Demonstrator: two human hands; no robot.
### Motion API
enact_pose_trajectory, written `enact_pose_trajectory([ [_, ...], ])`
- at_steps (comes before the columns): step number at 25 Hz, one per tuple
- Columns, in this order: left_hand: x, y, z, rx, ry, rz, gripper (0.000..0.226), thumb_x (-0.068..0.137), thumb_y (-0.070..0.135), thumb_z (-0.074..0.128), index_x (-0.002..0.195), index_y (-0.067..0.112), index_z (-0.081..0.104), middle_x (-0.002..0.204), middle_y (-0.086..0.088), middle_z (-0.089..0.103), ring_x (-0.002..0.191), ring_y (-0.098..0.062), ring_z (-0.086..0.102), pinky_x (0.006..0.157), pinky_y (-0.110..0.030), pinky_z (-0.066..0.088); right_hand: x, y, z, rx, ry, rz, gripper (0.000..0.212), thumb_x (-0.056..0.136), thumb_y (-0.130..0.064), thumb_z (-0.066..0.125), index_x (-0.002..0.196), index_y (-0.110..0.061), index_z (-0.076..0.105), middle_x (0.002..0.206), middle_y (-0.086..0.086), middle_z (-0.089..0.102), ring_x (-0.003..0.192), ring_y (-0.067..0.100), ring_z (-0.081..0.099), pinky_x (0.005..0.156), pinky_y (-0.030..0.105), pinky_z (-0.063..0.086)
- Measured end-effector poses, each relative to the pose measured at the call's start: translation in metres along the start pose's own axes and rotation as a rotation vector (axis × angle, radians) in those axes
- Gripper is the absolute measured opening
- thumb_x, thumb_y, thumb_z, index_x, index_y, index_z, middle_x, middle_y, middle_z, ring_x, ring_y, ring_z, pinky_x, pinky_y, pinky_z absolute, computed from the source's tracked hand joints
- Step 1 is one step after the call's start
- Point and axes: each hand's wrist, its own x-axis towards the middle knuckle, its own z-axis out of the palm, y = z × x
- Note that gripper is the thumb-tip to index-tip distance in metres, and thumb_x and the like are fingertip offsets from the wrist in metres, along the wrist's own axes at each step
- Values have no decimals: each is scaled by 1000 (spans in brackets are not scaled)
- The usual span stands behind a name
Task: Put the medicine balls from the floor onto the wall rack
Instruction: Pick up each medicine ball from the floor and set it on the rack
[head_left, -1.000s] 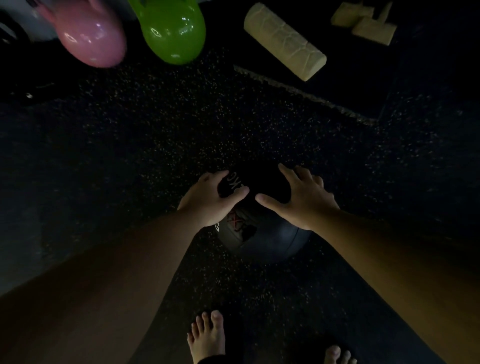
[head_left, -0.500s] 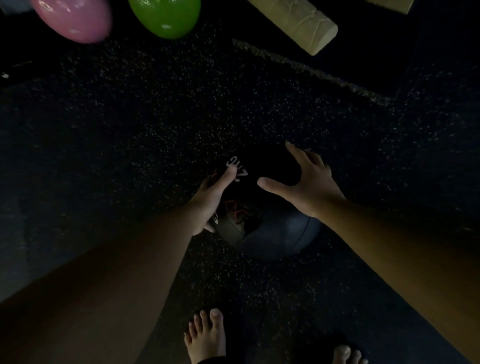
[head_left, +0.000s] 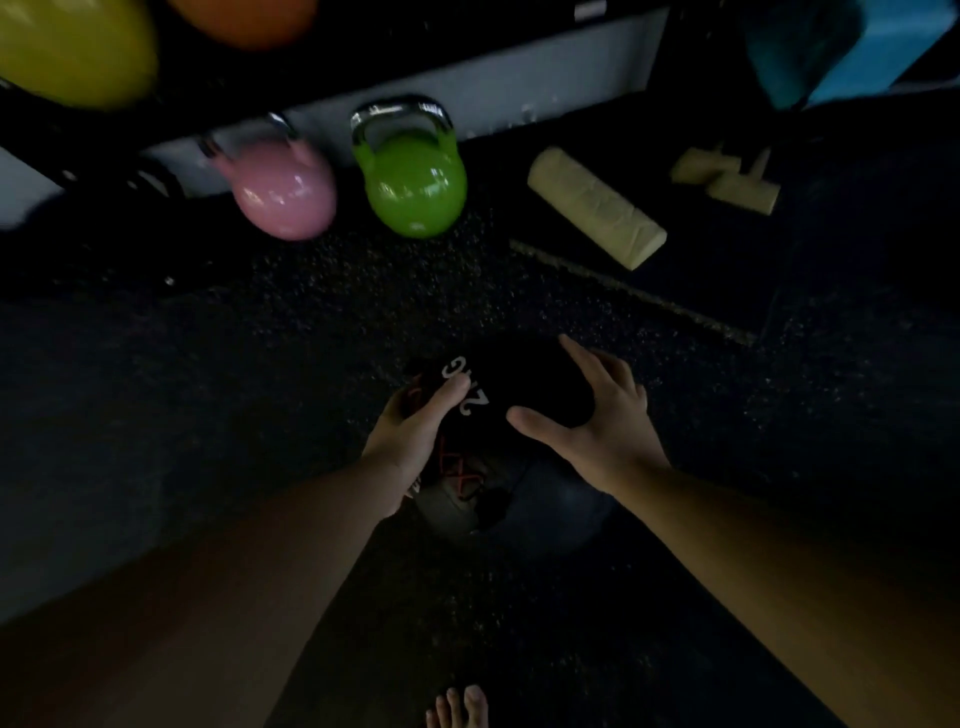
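A dark medicine ball (head_left: 519, 431) with white "2 KG" lettering and red marks sits between my two hands over the speckled black floor. My left hand (head_left: 410, 434) presses its left side, thumb across the lettering. My right hand (head_left: 597, 421) lies spread over its top right, fingers apart and curved on the surface. Whether the ball still touches the floor I cannot tell. A yellow ball (head_left: 72, 49) and an orange ball (head_left: 244, 21) show at the top left, on what may be the rack's dark frame (head_left: 78, 176).
A pink kettlebell (head_left: 283, 189) and a green kettlebell (head_left: 413, 179) stand by the wall base. A pale foam roller (head_left: 597, 208) and small pale blocks (head_left: 727, 176) lie on a dark mat at the right. A blue object (head_left: 852, 47) is top right. My bare foot (head_left: 460, 709) is below.
The view has tilted up, bringing the wall base, kettlebell handles and the yellow and orange balls into sight. Both hands stay clasped on the ball's sides.
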Motion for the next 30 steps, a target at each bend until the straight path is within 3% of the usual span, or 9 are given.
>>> enact_pose_trajectory([
  [6, -138, 187, -99, -95, 121, 252, 125, 33, 103, 70, 143, 45, 57, 135, 4, 67, 122, -28, 64, 105, -53, 53, -35, -215, -126, 49, 86, -255, 123, 50, -99, 59, 158, -53, 22, 168, -4, 24, 154, 31, 23, 116, 62, 37],
  [9, -222, 280, -145, -104, 203, 393, 123, 34, 103, 69, 142, 46, 57, 132, 5, 67, 121, -30, 66, 105, -53, 54, -70, -325, -194, 93, 168, -394, 114, 62, -91, 64, 160, -47, 26, 166, -1, 27, 152, 31, 25, 119, 56, 34],
  [14, -413, 429, -222, -162, 354, 670, 88, 40, 94, 77, 109, 40, 72, 109, 7, 78, 102, -22, 74, 100, -44, 58, -168, -506, -319, 200, 321, -648, 100, 62, -93, 62, 150, -57, 32, 155, 1, 37, 144, 35, 38, 116, 57, 40],
  [17, -527, 492, -264, -202, 405, 826, 98, 45, 94, 77, 125, 39, 67, 119, 8, 73, 110, -24, 70, 103, -42, 55, -230, -608, -383, 193, 377, -791, 102, 64, -90, 63, 154, -53, 33, 158, 2, 35, 146, 34, 35, 118, 55, 37],
  [19, -597, 526, -290, -240, 432, 940, 82, 72, 78, 77, 140, 36, 58, 120, 7, 63, 109, -23, 62, 97, -36, 49, -275, -672, -421, 182, 418, -892, 106, 62, -92, 61, 156, -53, 30, 162, 1, 31, 148, 33, 31, 119, 54, 34],
  [21, -664, 552, -321, -291, 492, 1042, 75, 82, 65, 76, 145, 29, 56, 120, 5, 64, 108, -21, 62, 92, -32, 48, -324, -730, -451, 179, 447, -992, 109, 60, -94, 58, 156, -53, 29, 164, -1, 28, 150, 32, 27, 120, 56, 32],
  [25, -754, 587, -383, -332, 592, 1205, 114, 46, 95, 77, 143, 39, 60, 131, 4, 72, 114, -22, 71, 102, -41, 57, -399, -823, -486, 190, 488, -1163, 116, 54, -99, 56, 157, -52, 29, 165, -3, 27, 152, 32, 24, 121, 59, 29],
  [30, -833, 629, -461, -305, 717, 1409, 123, 40, 102, 70, 144, 37, 59, 134, 3, 71, 119, -23, 69, 107, -46, 55, -458, -928, -501, 208, 537, -1327, 112, 57, -95, 59, 156, -53, 28, 166, -4, 25, 153, 29, 23, 121, 59, 31],
])
